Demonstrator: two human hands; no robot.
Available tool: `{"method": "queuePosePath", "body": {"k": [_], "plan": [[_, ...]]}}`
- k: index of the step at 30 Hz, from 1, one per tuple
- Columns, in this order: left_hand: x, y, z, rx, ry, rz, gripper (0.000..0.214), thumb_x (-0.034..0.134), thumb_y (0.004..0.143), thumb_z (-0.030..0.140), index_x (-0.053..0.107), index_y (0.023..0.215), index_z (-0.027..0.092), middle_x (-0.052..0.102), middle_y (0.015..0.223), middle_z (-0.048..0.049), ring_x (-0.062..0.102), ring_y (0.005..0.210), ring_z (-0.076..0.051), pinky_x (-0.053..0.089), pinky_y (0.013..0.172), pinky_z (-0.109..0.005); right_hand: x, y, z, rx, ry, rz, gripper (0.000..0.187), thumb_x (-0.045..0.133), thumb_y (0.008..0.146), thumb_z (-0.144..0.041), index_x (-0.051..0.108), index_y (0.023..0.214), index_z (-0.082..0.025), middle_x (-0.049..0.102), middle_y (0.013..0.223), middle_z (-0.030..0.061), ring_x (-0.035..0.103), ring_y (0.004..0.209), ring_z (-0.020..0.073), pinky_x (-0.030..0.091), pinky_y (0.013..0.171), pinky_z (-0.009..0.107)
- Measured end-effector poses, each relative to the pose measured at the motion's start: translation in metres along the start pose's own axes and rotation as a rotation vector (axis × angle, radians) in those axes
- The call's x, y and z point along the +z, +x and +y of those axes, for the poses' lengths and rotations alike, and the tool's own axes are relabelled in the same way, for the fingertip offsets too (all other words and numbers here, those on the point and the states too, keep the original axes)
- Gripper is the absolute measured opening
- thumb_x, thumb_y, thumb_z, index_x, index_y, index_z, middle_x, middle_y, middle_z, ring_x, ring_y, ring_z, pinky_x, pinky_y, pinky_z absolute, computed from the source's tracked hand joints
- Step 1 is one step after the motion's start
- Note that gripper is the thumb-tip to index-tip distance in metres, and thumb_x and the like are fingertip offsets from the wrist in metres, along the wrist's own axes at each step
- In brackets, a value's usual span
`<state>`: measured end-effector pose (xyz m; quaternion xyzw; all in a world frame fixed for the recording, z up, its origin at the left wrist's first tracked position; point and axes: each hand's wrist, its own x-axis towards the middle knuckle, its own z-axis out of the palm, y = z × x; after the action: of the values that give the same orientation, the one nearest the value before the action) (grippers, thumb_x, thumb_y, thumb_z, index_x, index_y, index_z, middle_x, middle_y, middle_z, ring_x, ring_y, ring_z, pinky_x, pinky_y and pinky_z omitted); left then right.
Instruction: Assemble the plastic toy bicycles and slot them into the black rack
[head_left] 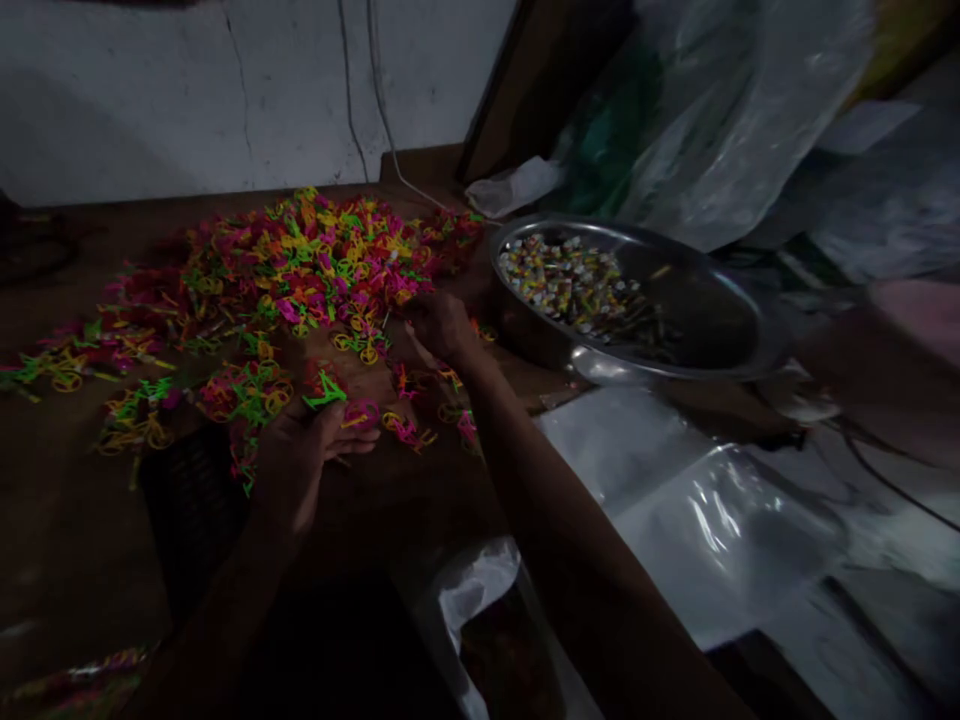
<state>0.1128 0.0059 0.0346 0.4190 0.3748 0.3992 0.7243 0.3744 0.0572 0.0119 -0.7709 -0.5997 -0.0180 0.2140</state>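
A big heap of small bright plastic toy bicycles [300, 270], pink, green, yellow and orange, is spread over a dark wooden table [67, 520]. My left hand [304, 455] lies at the heap's near edge, fingers closed on a few of the pieces, with a green one [325, 392] sticking up at its fingertips. My right hand [441, 325] reaches further in, fingers curled down onto pieces at the heap's right edge; what it grips is hidden.
A steel bowl [739, 350] with small mixed-colour bits stands at the right of the heap. Clear plastic bags [720, 520] lie in front of it and another open bag [480, 590] sits near me. Large plastic sacks [712, 110] rise behind the bowl.
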Motion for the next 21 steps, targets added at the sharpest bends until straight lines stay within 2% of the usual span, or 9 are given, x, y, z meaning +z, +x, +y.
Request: {"method": "queuePosePath", "body": {"k": [4, 7, 10, 13, 15, 17, 19, 21], "plan": [[-0.005, -0.004, 0.002, -0.002, -0.002, 0.061, 0.04, 0.087, 0.065, 0.044, 0.067, 0.084, 0.015, 0.075, 0.073, -0.004, 0.074, 0.062, -0.023, 0.061, 0.062, -0.033, 0.027, 0.016, -0.013, -0.073, -0.094, -0.096, 0.031, 0.049, 0.091, -0.018, 0.076, 0.102, -0.012, 0.074, 0.1, 0.0169, 0.063, 0.09, 0.0231, 0.044, 0.079, 0.031], [-0.009, -0.003, 0.002, 0.015, 0.013, 0.108, 0.036, 0.087, 0.064, 0.042, 0.068, 0.081, 0.016, 0.075, 0.071, -0.0024, 0.074, 0.061, -0.022, 0.061, 0.062, -0.032, 0.038, 0.018, -0.013, -0.103, -0.125, -0.13, 0.035, 0.044, 0.095, -0.021, 0.075, 0.107, -0.011, 0.07, 0.111, 0.0198, 0.06, 0.1, 0.0255, 0.043, 0.082, 0.034], [-0.011, 0.001, -0.004, 0.012, 0.049, 0.076, 0.031, 0.083, 0.071, 0.042, 0.071, 0.082, 0.017, 0.076, 0.075, -0.0029, 0.074, 0.065, -0.022, 0.06, 0.063, -0.031, 0.038, 0.018, -0.008, -0.092, -0.161, -0.121, 0.035, 0.043, 0.096, -0.021, 0.072, 0.112, -0.01, 0.065, 0.123, 0.0235, 0.057, 0.111, 0.0309, 0.041, 0.093, 0.041], [-0.012, 0.005, -0.012, -0.005, 0.066, 0.019, 0.028, 0.081, 0.074, 0.043, 0.073, 0.085, 0.018, 0.077, 0.08, -0.0036, 0.074, 0.068, -0.022, 0.059, 0.064, -0.031, 0.028, 0.011, -0.005, 0.046, -0.152, -0.029, 0.033, 0.049, 0.092, -0.02, 0.067, 0.116, -0.006, 0.069, 0.115, 0.0245, 0.061, 0.104, 0.033, 0.042, 0.096, 0.047], [-0.012, 0.006, -0.017, -0.02, 0.046, -0.012, 0.026, 0.08, 0.075, 0.042, 0.074, 0.085, 0.018, 0.077, 0.08, -0.0035, 0.074, 0.068, -0.02, 0.059, 0.068, -0.03, 0.015, -0.003, -0.009, 0.16, -0.014, 0.083, 0.03, 0.053, 0.091, -0.023, 0.065, 0.115, -0.009, 0.072, 0.103, 0.0195, 0.064, 0.091, 0.0299, 0.046, 0.088, 0.045], [-0.011, 0.006, -0.018, -0.064, 0.0, -0.056, 0.025, 0.08, 0.075, 0.04, 0.074, 0.083, 0.017, 0.077, 0.08, -0.0038, 0.073, 0.067, -0.018, 0.059, 0.07, -0.03, 0.001, -0.027, -0.021, 0.189, 0.257, 0.173, 0.022, 0.056, 0.091, -0.031, 0.066, 0.105, -0.016, 0.073, 0.093, 0.0119, 0.064, 0.081, 0.0246, 0.049, 0.078, 0.039], [-0.01, 0.004, -0.016, -0.136, -0.056, -0.109, 0.024, 0.081, 0.073, 0.038, 0.073, 0.081, 0.016, 0.077, 0.079, -0.004, 0.072, 0.065, -0.017, 0.059, 0.068, -0.029, -0.013, -0.059, -0.038, 0.113, 0.611, 0.104, 0.02, 0.061, 0.089, -0.04, 0.068, 0.089, -0.021, 0.071, 0.081, 0.0051, 0.063, 0.071, 0.0192, 0.05, 0.069, 0.033], [-0.01, 0.0, -0.013, -0.205, -0.099, -0.161, 0.025, 0.083, 0.071, 0.036, 0.073, 0.081, 0.016, 0.076, 0.078, -0.0043, 0.072, 0.064, -0.018, 0.059, 0.065, -0.03, -0.022, -0.092, -0.056, 0.064, 0.917, -0.042, 0.027, 0.068, 0.085, -0.049, 0.07, 0.087, -0.023, 0.07, 0.075, 0.0013, 0.062, 0.065, 0.0165, 0.051, 0.065, 0.031]]}}
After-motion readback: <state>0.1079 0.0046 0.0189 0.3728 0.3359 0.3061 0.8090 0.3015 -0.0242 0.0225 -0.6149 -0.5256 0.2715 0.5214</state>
